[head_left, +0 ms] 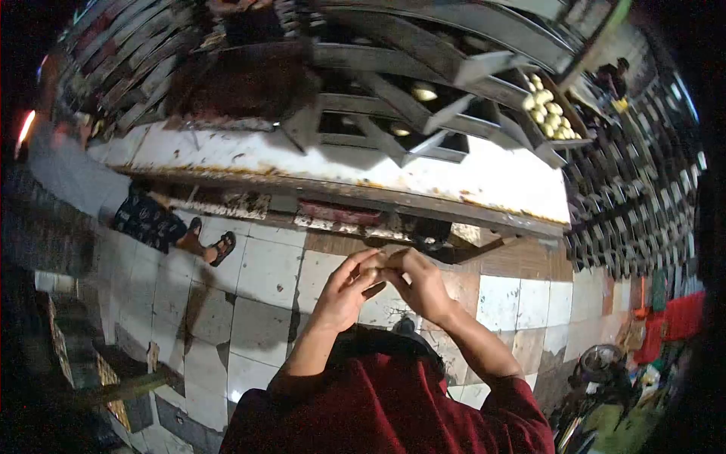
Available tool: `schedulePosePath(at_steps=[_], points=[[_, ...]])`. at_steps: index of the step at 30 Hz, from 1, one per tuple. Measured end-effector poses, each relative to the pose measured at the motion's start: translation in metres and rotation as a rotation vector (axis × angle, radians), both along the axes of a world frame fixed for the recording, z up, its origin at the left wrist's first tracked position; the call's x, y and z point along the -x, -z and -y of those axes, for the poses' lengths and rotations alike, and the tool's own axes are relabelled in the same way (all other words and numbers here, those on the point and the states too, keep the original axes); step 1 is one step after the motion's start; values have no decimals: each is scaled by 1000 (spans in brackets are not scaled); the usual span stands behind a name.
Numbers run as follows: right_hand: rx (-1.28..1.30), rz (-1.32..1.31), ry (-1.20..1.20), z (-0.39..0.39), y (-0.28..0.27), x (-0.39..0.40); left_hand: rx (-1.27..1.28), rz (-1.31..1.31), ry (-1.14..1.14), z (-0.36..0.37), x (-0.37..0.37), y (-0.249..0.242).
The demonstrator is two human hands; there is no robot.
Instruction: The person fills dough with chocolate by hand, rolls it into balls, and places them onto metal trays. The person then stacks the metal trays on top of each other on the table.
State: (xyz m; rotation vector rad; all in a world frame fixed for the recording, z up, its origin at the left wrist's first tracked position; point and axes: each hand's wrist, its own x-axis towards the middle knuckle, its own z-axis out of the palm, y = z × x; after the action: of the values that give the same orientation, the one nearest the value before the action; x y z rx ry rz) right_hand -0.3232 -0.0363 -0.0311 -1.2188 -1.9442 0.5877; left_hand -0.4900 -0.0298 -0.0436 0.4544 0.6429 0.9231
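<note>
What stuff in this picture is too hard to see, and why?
All in the head view:
- Anything held between the left hand and right hand: the hands themselves cover it.
- The head of the person at the left: lost in blur and darkness.
- The bottoms of the grey trays: deep shadow.
- What the pale pieces are: too small.

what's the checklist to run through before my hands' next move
1. Bare left hand and bare right hand brought together: ok.
2. Anything held between them: cannot tell, blurred.
3. White tabletop with rust-stained edge in view ahead: ok.
4. Grey rectangular trays lined up squarely: not ok, they sit at crossing angles.
5. Pale rounded pieces inside one tray, upper right: ok.
6. Person in grey shirt and dark patterned shorts apart from your hands: ok.
</note>
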Motion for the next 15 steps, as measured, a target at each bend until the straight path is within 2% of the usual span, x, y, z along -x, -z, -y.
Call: schedulePosePath(at_steps=[1,2,3,5,6,7,9,10,11,13,14,15], points=[[218,-179,96,8,-4,-12,-271,-239,11,8,-16,3],[410,-323,79,15,-13,-29,-545,-474,16,15,-32,5],[602,-471,56,22,-30,-42,-552,-472,31,21,-49,9],[507,-510,35,39,-8,-69,-649,-564,-138,30,-84,15],[423,-539,2,46,-4,-81,-536,-598,-168,34,-102,9],[11,-162,47,58,-9,-93,-429,-530,-263,33,-124,12],[-159,-43,198,81,-1,-108,-175,-319,-292,44,-160,3],[-291,83,230,87,-6,-124,-186,-295,-226,50,-174,3],[-298,76,232,88,-7,-145,-197,-270,-162,57,-186,5],[-81,-147,146,85,-13,-178,-299,-286,-82,69,-201,-2],[98,-386,143,89,-19,-188,-527,-395,-16,76,-204,-7],[102,-392,141,90,-21,-197,-752,-500,50,81,-206,-13]])
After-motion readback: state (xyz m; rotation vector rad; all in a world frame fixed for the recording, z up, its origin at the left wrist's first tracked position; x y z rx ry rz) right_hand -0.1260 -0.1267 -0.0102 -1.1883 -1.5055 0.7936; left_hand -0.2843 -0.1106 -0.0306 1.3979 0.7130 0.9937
